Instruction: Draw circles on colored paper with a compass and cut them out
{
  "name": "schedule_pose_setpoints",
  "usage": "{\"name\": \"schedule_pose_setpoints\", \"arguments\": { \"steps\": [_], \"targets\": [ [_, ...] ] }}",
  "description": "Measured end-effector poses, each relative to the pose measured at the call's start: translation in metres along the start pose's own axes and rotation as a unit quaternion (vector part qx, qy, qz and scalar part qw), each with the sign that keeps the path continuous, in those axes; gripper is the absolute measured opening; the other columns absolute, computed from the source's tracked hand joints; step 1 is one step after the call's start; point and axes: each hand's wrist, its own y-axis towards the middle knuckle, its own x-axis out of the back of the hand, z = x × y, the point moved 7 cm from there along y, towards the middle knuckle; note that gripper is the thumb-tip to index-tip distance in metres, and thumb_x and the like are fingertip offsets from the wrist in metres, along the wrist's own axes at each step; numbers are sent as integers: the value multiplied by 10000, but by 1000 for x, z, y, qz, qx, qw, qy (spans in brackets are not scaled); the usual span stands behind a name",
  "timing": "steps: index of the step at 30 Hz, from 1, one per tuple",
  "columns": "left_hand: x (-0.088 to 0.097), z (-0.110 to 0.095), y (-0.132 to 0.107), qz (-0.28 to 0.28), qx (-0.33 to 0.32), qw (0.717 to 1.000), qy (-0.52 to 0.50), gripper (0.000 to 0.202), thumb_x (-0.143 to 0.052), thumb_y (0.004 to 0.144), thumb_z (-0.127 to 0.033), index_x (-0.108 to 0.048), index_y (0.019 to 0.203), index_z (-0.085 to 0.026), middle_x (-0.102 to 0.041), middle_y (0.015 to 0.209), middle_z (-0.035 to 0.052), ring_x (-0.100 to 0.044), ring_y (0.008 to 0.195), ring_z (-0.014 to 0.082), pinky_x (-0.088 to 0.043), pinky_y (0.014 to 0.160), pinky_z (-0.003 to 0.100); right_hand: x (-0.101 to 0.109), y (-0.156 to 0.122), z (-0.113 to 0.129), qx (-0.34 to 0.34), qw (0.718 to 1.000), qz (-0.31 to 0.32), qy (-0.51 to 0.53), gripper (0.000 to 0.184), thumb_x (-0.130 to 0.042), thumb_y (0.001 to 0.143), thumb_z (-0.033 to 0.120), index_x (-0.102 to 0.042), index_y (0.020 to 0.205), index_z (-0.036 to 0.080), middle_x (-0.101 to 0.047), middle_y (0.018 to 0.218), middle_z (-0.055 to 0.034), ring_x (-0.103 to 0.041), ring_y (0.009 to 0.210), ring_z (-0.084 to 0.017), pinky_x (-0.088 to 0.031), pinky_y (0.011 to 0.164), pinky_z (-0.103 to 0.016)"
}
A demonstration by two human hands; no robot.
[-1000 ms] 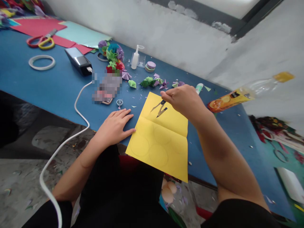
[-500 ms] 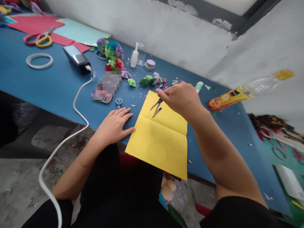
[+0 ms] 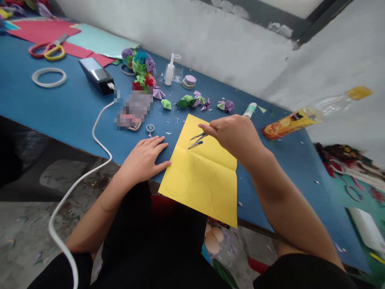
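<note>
A drawing compass (image 3: 197,141) is gripped at its top by my right hand (image 3: 237,134), fingers closed, with its two legs slanting left and down to a yellow sheet (image 3: 222,188). My fingers hide the compass's upper end. The sheet has a crease across it and several drawn circles on the half nearer me; its near edge juts past the table edge. My left hand (image 3: 147,157) lies flat with fingers spread on the blue table, the thumb tip touching the sheet's left edge.
Beyond the sheet lie folded paper pieces (image 3: 186,101), a glue stick (image 3: 250,109) and a squeeze bottle (image 3: 170,74). A drink bottle (image 3: 294,122) is at the right. Leftward are a phone (image 3: 136,108), a black power bank (image 3: 96,75) with a white cable, tape (image 3: 49,78) and scissors (image 3: 51,50).
My right hand has come down a little toward me and turned. The compass now leans lower, its legs tilted further left. My left hand and the sheet have stayed put.
</note>
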Motion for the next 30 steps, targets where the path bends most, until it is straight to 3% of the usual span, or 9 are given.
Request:
{"name": "schedule_pose_setpoints", "arguments": {
  "steps": [5,11,16,22,26,30],
  "targets": [
    [0,1,0,-2,0,1000,2,543,-515,896,-485,-522,1325,-151,-434,1476,119,-367,1378,287,-303,1125,462,0,9,-4,75,997,-25,12,624,-252,976,562,-574,594,189,-566,550,-55,-485,562,-162,-225,554,-300],
    [0,1,-1,-2,-4,1000,9,553,-509,898,-492,-517,1328,-144,-431,1477,121,-371,1374,292,-309,1121,475,8,14,4,115,992,-24,35,424,-416,969,458,-607,715,176,-620,679,-58,-536,635,-164,-265,560,-284],
    [1,1,-1,-5,1,1000,10,550,-504,895,-506,-522,1329,-168,-439,1473,118,-375,1371,308,-321,1112,489,12,-9,-19,71,986,-81,124,314,-490,944,408,-648,797,180,-667,791,-79,-605,733,-197,-372,623,-295],
    [1,2,-1,-8,9,1000,19,531,-500,900,-496,-536,1307,-156,-451,1464,112,-396,1355,309,-331,1106,496,9,-46,-58,-7,927,-186,326,291,-597,847,521,-712,820,255,-715,807,-41,-636,686,-198,-484,678,-346],
    [1,3,-1,-10,13,1000,19,538,-486,901,-509,-533,1305,-157,-467,1452,109,-405,1350,302,-331,1110,491,-3,-53,-69,-73,893,-208,393,282,-657,789,548,-723,783,275,-716,752,-31,-635,662,-196,-495,637,-347],
    [1,5,-1,-16,15,1000,16,541,-465,900,-533,-537,1299,-175,-483,1441,101,-414,1344,305,-341,1107,494,-18,-47,-72,-89,872,-198,440,322,-671,769,543,-728,803,228,-698,696,-29,-630,652,-181,-509,633,-329]
  ]
}}
